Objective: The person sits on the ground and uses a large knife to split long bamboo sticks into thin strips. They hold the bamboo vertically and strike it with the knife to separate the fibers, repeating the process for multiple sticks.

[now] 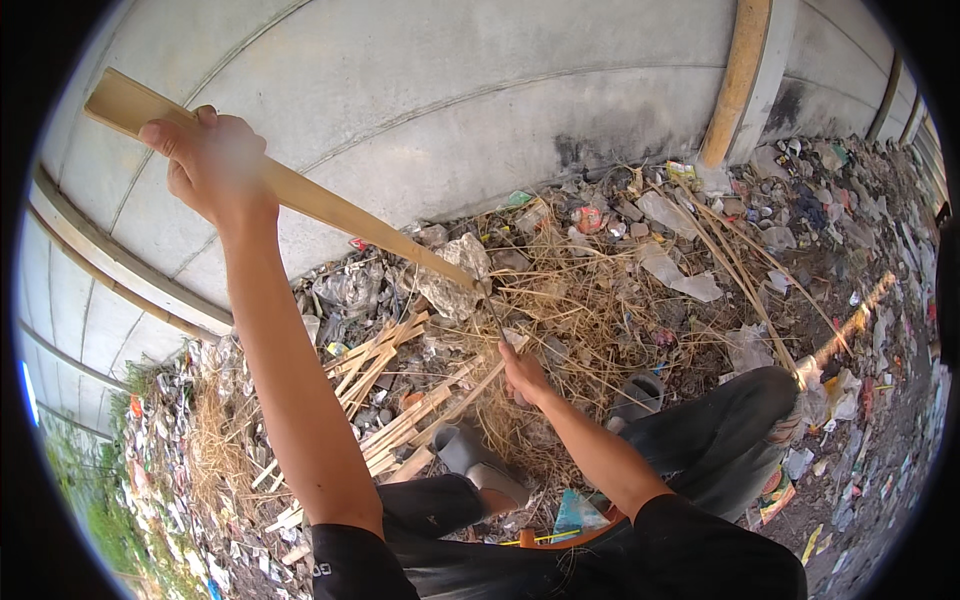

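My left hand (pixel 222 170), raised at the upper left, is closed round a long split bamboo piece (pixel 340 213) close to its top end. The piece slants down to the right, and its lower end lies over a pale rough stone (pixel 440 297). In my right hand (pixel 524 376), lower and nearer the middle, is the handle of a dark, narrow-bladed knife (pixel 495 314). Its blade reaches up to the bamboo's lower end; whether it has cut in cannot be made out. My right fingers hide most of the handle.
Split bamboo strips (pixel 372 370) lie in a pile left of my grey shoe (pixel 470 452). Dry straw and fibres (pixel 590 310) cover the ground ahead, mixed with litter. A grey panel wall (pixel 480 130) with a wooden post (pixel 735 85) stands behind. Long thin sticks (pixel 735 270) lie at the right.
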`<state>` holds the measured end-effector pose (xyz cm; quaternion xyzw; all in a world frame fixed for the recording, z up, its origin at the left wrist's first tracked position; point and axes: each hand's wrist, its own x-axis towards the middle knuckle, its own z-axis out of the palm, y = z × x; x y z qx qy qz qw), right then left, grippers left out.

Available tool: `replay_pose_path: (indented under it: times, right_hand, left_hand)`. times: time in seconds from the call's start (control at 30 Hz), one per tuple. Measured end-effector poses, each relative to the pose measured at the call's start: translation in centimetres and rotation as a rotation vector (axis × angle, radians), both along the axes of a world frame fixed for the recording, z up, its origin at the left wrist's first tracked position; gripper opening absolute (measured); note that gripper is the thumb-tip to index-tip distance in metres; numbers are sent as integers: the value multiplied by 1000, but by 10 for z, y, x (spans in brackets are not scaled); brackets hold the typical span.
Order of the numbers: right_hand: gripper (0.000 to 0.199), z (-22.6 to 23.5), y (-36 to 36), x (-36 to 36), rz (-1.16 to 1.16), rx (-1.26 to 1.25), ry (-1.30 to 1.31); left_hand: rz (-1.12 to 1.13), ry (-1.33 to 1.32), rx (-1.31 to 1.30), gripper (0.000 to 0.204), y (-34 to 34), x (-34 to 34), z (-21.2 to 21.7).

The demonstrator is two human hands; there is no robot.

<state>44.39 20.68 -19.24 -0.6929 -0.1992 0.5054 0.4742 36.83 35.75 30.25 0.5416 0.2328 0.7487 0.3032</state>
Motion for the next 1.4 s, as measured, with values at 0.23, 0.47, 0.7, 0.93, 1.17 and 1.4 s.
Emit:
replay_pose_path:
  times: [0.23, 0.47, 0.7, 0.93, 1.17, 1.4]
  right_hand:
    - [70, 16, -6, -24, -40, 439, -430]
    - [68, -17, 0, 7, -71, 56, 56]
    - [77, -36, -27, -6, 38, -234, 53]
    - [80, -44, -50, 24, 101, -273, -65]
    - [65, 76, -20, 8, -133, 110, 108]
    - [47, 298, -41, 11, -140, 920, 108]
  left_hand:
    - [-6, -9, -45, 70, -4, 5, 2]
    - [-52, -15, -12, 71, -2, -6, -2]
    - [-66, 22, -6, 72, -2, 2, -1]
    - [-46, -7, 15, 74, -12, -32, -15]
    - [-169, -174, -15, 59, 9, -59, -13]
    - [-420, -156, -54, 60, 5, -34, -4]
